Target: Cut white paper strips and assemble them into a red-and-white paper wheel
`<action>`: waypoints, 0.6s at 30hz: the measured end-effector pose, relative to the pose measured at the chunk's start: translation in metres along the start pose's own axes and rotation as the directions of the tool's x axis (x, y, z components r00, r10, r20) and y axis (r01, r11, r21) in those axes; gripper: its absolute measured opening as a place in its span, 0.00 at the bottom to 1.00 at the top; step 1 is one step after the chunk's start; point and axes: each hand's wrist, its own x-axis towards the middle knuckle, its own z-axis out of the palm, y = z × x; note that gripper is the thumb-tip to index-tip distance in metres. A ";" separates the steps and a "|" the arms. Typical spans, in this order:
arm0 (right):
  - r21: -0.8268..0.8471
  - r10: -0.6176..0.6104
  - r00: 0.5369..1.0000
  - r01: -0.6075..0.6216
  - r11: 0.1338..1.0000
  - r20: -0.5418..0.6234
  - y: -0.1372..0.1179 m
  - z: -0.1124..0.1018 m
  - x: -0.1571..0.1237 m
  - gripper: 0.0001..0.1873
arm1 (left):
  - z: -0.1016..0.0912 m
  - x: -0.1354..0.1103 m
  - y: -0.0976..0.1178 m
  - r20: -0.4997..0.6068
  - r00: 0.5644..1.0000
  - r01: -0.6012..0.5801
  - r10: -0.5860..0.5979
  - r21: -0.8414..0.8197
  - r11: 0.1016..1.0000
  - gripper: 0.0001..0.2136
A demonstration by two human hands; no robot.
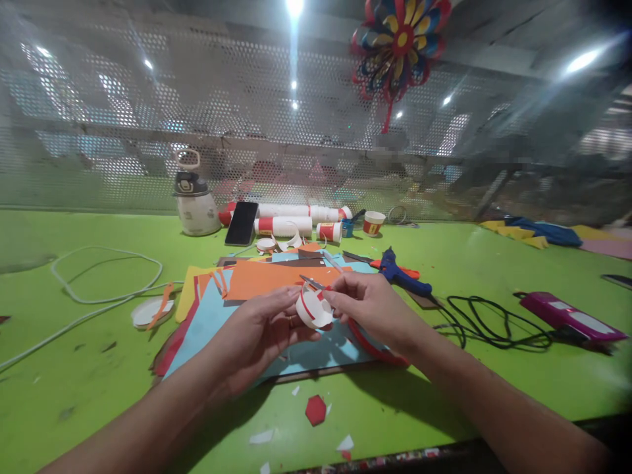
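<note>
My left hand is closed around a small white cut paper cup with a red band around it. My right hand grips a pair of scissors, whose metal blades reach over the cup's rim. A red handle loop shows below that hand. Under both hands lies a stack of coloured paper, with a light blue sheet and an orange sheet on top. A red paper hexagon and white scraps lie nearer the front edge.
A blue glue gun lies right of the papers, near a black cable and a magenta power strip. Behind stand a phone, stacked paper cups, a single cup and a white bottle. A white cord curls left.
</note>
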 end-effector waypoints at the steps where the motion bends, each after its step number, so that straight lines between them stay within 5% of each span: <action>1: 0.007 -0.008 1.000 0.008 1.000 -0.003 0.000 -0.001 0.000 0.09 | 0.000 0.000 0.000 -0.010 1.000 0.000 0.000 0.001 1.000 0.12; 5: 0.000 -0.087 0.991 0.088 0.996 -0.105 0.004 -0.010 0.006 0.10 | -0.001 0.000 0.004 -0.078 0.997 0.010 -0.012 -0.022 1.000 0.11; 9: -0.227 -0.179 0.970 0.139 0.964 -0.166 0.017 -0.015 0.018 0.12 | -0.002 0.001 0.007 -0.171 0.985 -0.006 -0.006 -0.070 0.998 0.11; 18: -0.557 -0.331 0.913 0.408 0.723 0.239 0.032 0.017 0.014 0.06 | -0.017 0.012 0.010 -0.202 0.977 -0.087 0.062 -0.116 0.989 0.09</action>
